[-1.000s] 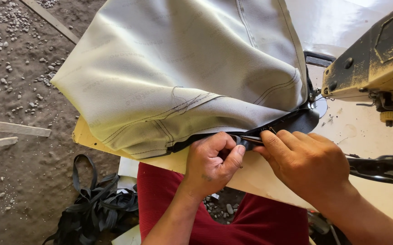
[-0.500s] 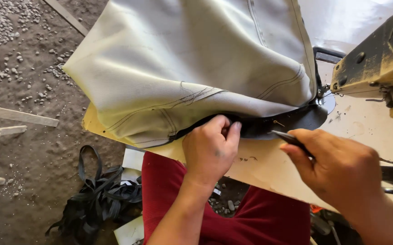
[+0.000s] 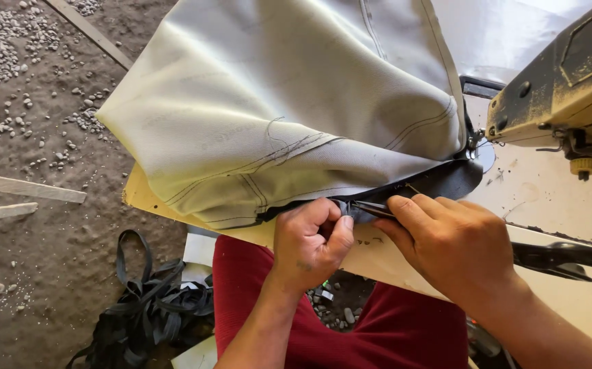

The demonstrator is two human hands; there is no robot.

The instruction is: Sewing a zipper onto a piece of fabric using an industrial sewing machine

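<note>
A large pale grey fabric piece (image 3: 289,102) with stitched seams lies over the front of a cream sewing table (image 3: 555,198). A black edge strip (image 3: 439,181) runs along its lower hem toward the sewing machine (image 3: 569,89). My left hand (image 3: 309,242) pinches the hem at the table's front edge. My right hand (image 3: 453,242) holds a small dark metal tool (image 3: 371,206), thin like tweezers or snips, with its tip at the hem right beside my left thumb.
Black scissors (image 3: 562,256) lie on the table to the right of my right hand. A heap of black straps (image 3: 149,307) sits on the gravelly dirt floor at lower left. White wooden bars (image 3: 2,205) stand at far left. My red-clad lap is below the table.
My right hand, which had pulled away to the right half a second ago, has come back to the hem with the tool. My left hand stayed pinching the hem.
</note>
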